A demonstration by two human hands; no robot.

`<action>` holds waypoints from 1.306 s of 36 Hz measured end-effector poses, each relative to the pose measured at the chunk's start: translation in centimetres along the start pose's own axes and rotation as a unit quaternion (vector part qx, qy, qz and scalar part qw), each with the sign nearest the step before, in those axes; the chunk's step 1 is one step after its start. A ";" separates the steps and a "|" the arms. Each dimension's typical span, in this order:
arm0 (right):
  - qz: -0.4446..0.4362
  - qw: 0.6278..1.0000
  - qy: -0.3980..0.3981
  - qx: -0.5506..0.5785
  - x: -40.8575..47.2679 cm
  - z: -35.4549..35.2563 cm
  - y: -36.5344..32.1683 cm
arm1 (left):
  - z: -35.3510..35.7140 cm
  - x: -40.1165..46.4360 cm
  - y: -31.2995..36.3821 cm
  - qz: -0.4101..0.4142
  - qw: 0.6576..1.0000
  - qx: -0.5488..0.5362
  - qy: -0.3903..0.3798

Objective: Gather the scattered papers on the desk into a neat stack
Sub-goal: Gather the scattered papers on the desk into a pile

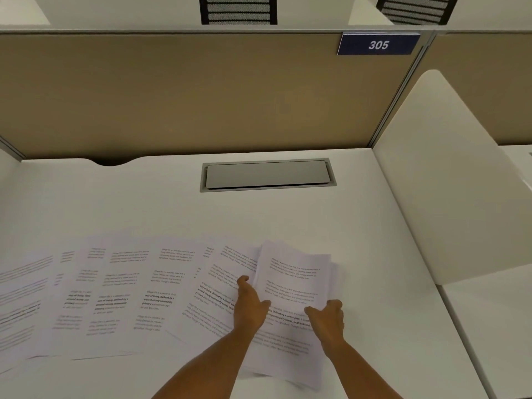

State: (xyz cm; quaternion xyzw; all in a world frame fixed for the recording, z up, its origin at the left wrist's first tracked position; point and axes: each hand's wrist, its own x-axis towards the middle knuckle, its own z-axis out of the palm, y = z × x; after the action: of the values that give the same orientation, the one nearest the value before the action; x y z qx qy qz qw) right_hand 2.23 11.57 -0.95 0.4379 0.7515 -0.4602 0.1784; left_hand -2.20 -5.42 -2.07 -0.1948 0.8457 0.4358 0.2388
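Head view: my white worktop [359, 214] carries a fan of printed papers [121, 295] spread left of the gathered stack [290, 286], which lies at the near right, below the grey cable hatch [267, 175]. My left hand [249, 305] curls round the stack's left edge; my right hand [328, 316] pinches its right edge, thumb on top.

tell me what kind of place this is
Probably a study carrel or cubicle in a library or shared office. A tan partition walls off the white desk, a blue seat number plate reads 305, and a cable hatch is set into the desktop.
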 end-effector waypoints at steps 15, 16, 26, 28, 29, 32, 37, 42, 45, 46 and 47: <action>0.045 0.978 -0.054 0.198 0.4 -2.1 1.4 | -2.3 -0.7 1.4 0.032 0.986 -0.091 -0.138; 0.052 0.973 -0.058 0.216 0.4 -2.1 1.4 | -2.6 -0.8 1.4 0.034 0.984 -0.100 -0.143; 0.013 0.950 -0.111 0.292 -1.8 -1.0 1.1 | -7.0 -1.5 1.0 0.067 0.973 -0.155 -0.159; 0.006 0.943 -0.138 0.304 -2.6 -0.3 0.4 | -8.3 -1.6 0.7 0.080 0.973 -0.148 -0.158; 0.004 0.941 -0.146 0.305 -3.0 0.1 0.0 | -9.0 -1.6 0.6 0.086 0.974 -0.143 -0.154; -0.003 0.942 -0.153 0.298 -4.1 1.6 -1.1 | -11.0 -1.5 -0.2 0.098 0.980 -0.120 -0.123; 0.004 0.945 -0.147 0.291 -5.9 5.3 -2.4 | -13.6 -0.4 -2.7 0.110 0.988 -0.094 -0.050; -0.005 0.953 -0.133 0.272 -7.7 8.9 -2.9 | -15.6 0.3 -5.4 0.097 0.992 -0.070 -0.024; -0.008 0.957 -0.124 0.261 -8.5 10.5 -3.0 | -16.3 0.8 -6.5 0.093 0.994 -0.054 -0.021; -0.011 0.958 -0.122 0.258 -8.7 10.9 -3.0 | -16.5 0.9 -6.7 0.094 0.994 -0.048 -0.024; -0.013 0.960 -0.120 0.254 -9.0 11.3 -3.1 | -16.6 1.1 -7.0 0.096 0.994 -0.044 -0.028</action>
State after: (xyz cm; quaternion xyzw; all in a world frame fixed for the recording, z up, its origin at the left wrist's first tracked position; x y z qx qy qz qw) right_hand 3.12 -2.99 0.95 0.4000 0.5885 -0.6877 0.1442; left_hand -3.19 -23.14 1.21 -0.1112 0.8337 0.4983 0.2105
